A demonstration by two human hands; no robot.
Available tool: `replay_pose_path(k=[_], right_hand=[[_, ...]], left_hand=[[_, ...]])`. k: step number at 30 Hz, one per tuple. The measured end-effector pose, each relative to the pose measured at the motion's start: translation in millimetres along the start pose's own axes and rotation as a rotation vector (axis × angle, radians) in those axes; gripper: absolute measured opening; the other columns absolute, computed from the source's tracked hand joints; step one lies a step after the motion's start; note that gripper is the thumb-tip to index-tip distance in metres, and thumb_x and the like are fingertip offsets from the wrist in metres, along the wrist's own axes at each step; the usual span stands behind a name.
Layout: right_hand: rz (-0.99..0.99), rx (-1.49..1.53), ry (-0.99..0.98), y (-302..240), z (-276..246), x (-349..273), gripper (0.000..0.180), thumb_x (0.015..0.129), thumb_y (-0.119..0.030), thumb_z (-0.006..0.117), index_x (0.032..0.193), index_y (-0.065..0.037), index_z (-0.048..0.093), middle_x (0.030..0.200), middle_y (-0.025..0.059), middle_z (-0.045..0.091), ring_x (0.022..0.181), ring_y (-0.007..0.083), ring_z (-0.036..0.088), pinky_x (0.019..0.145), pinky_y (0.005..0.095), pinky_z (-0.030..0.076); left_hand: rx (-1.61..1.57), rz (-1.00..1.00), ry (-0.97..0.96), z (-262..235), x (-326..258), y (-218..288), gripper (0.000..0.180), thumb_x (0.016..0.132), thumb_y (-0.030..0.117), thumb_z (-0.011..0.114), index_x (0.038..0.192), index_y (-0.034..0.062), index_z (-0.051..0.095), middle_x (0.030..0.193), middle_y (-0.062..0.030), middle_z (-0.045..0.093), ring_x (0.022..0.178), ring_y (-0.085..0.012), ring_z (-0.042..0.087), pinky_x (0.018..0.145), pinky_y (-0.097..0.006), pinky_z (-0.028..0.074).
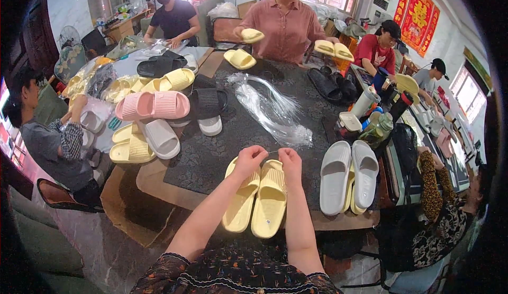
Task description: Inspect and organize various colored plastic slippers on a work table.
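The person wears a black garment (pixel 241 265) strewn with a small print in orange, red and pale tones; the motifs may be flowers or leaves, but they are too small here to be sure. A pale, narrow trim (pixel 248 287) runs in a curving band across the near part of the front. The left sleeve (pixel 165 268) and the right sleeve (pixel 320 283) are short and loose, of the same patterned cloth, the left one finished with a dark, scalloped-looking edge. Both forearms and hands are bare.
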State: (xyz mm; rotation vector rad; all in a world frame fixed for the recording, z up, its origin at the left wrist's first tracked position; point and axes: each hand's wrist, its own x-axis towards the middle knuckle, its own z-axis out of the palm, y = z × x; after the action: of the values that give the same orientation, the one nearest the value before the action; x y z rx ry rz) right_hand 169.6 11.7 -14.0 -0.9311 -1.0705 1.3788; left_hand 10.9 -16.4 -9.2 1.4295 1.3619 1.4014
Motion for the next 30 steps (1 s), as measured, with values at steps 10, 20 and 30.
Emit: replay_pose_path(k=[10,20,30], right_hand=[[-0.071,0.020,0.008,9,-6,7,0.009,0.088,-0.011,0.062,0.088,-0.003,0.062,0.074,-0.0039,0.056,0.066,0.0031,0.049,0.060,0.0181,0.039],[-0.299,-0.081,0.115,-6,2,-1,0.014,0.085,-0.009,0.065,0.096,-0.001,0.060,0.083,-0.0007,0.059,0.072,0.0046,0.052,0.066,0.0186,0.043],[-0.350,-0.737,0.029,-60,28,-117,0.013,0.079,-0.018,0.069,0.083,-0.005,0.066,0.058,0.0019,0.055,0.052,0.0108,0.050,0.051,0.0251,0.040]], left_hand=[[-0.011,-0.003,0.004,2,-1,6,0.016,0.083,0.017,0.064,0.084,0.0013,0.065,0.069,-0.0004,0.063,0.064,-0.0067,0.054,0.058,-0.024,0.044],[-0.273,-0.095,0.077,0,10,-14,0.015,0.083,0.016,0.063,0.083,0.0018,0.066,0.069,0.0024,0.061,0.063,-0.0055,0.051,0.058,-0.023,0.041],[-0.395,-0.160,0.118,-7,8,-7,0.012,0.086,0.015,0.059,0.084,0.0044,0.065,0.069,0.0049,0.054,0.063,-0.0031,0.046,0.058,-0.020,0.037]])
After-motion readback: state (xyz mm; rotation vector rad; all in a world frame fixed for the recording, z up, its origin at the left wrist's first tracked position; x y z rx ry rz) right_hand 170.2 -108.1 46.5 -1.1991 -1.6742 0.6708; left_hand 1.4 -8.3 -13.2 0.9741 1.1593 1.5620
